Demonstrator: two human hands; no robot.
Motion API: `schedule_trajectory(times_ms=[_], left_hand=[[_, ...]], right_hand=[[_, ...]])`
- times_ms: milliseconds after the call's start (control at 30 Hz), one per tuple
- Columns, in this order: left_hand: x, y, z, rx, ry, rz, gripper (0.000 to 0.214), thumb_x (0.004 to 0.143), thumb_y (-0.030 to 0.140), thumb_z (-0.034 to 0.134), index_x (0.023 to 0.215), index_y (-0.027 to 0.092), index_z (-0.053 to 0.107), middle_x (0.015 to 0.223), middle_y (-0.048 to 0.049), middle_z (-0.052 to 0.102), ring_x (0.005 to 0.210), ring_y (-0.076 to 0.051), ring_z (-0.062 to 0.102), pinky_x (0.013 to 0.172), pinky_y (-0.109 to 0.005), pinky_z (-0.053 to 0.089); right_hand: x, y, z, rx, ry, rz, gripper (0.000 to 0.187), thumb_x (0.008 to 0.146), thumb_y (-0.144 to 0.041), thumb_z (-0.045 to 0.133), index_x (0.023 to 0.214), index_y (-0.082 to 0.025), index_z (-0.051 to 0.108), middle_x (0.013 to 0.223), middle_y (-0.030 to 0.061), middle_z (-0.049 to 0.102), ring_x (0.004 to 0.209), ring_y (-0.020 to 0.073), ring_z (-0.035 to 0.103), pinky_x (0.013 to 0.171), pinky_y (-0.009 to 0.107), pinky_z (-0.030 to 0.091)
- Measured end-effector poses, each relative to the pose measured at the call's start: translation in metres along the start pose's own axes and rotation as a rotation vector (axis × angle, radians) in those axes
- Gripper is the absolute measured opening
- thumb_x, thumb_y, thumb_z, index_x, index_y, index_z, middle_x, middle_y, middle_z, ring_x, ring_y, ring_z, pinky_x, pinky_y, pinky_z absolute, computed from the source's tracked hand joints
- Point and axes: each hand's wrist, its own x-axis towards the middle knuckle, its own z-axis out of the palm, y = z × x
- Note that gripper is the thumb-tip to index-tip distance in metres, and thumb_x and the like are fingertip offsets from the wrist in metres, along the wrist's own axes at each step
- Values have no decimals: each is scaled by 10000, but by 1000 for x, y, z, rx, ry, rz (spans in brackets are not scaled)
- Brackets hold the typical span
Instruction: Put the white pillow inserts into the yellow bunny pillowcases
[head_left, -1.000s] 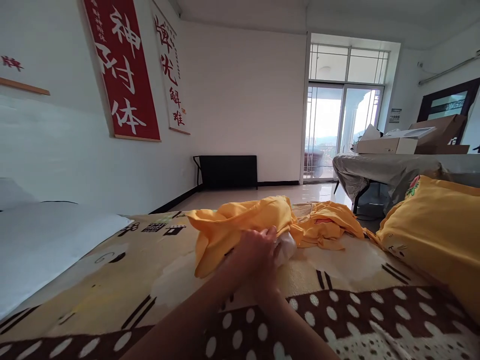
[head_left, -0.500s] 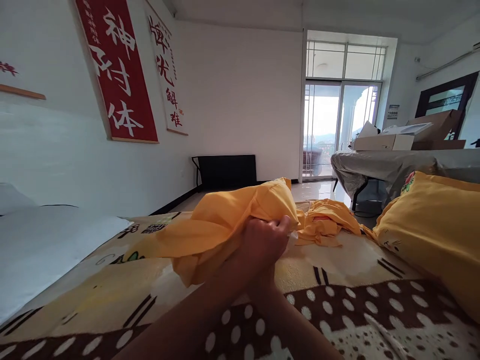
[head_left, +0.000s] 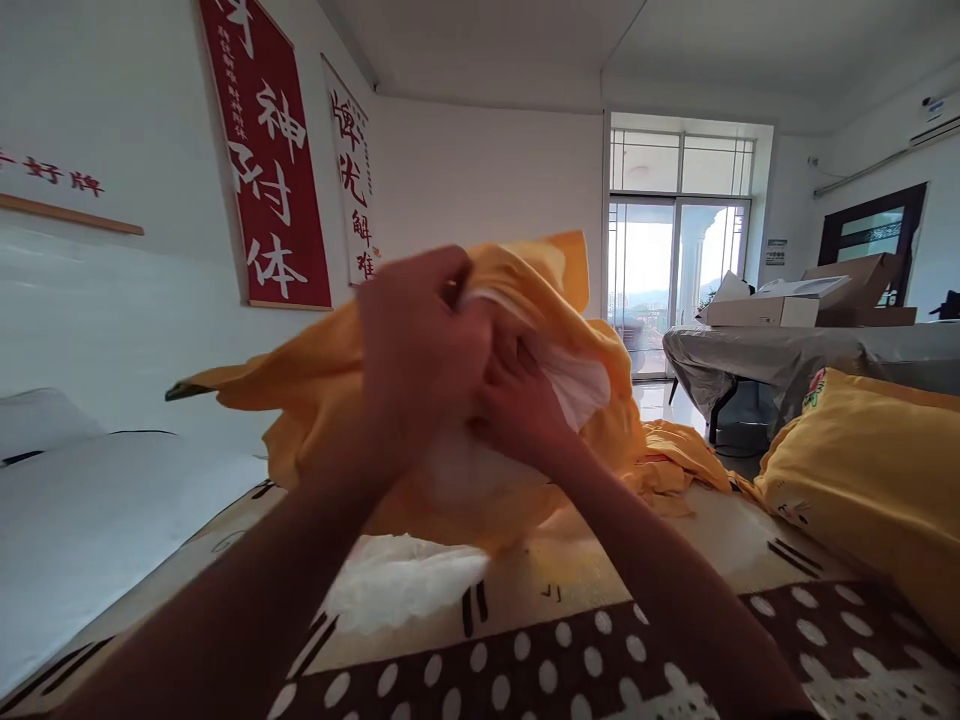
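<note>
Yellow cloth (head_left: pixel 540 275) hangs over the patterned blanket (head_left: pixel 532 620), its folds apparently light, soft and limp. The left hand (head_left: pixel 420 335) clamps its bunched edge, likely the surest hold; the right hand (head_left: pixel 525 408) meets white material (head_left: pixel 581 385), its grip too blurred to tell.
</note>
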Motion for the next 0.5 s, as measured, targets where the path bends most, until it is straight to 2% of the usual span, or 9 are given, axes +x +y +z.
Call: schedule_trajectory(times_ms=[100,167,200,300,333,400,500], left_hand=[[9,-26,-19,-150,176,-83,284,764,227,490,549,190,308,590,24,212,517,-83,277,500,-256,203],[5,-50,-26,5,219,-118,287,800,241,422,573,202,251,600,18,186,523,-102,266,524,-280,194],[-1,-64,-29,161,198,-124,262,812,242,391,588,207,258,596,17,189,530,-114,279,543,-290,194],[-29,-107,-35,635,-13,-100,140,826,214,333,719,201,421,607,7,326,575,-151,390,567,-300,196],[-40,-119,-36,704,-51,-54,145,819,185,328,798,188,471,649,-5,410,613,-165,445,565,-297,214],[-61,-138,-39,701,-45,108,231,788,139,355,947,172,520,791,-36,550,741,-195,533,585,-295,294],[-77,-150,-42,637,-26,362,290,739,136,438,995,192,562,851,-50,630,815,-220,560,671,-310,377]], right_hand=[[11,-14,-11,-89,-6,-212,593,803,-114,505,1381,-200,404,1516,43,304,1435,219,110,1154,427,123],[8,-28,-8,-86,-72,-297,571,822,-143,493,1382,-192,393,1514,41,311,1431,189,126,1152,408,113],[1,-34,-5,-71,-115,-331,584,816,-166,518,1384,-195,385,1512,39,315,1427,178,137,1152,399,110],[-31,-49,12,2,-236,-404,643,789,-257,600,1389,-205,378,1495,52,348,1413,182,185,1154,405,123],[-44,-53,19,22,-261,-428,619,801,-284,597,1381,-205,395,1486,60,364,1405,188,205,1154,416,129],[-65,-59,36,53,-260,-492,530,850,-315,544,1357,-203,433,1467,70,394,1390,199,246,1149,439,153],[-79,-71,61,92,-203,-610,422,894,-289,466,1305,-196,493,1443,79,426,1365,221,298,1121,457,221]])
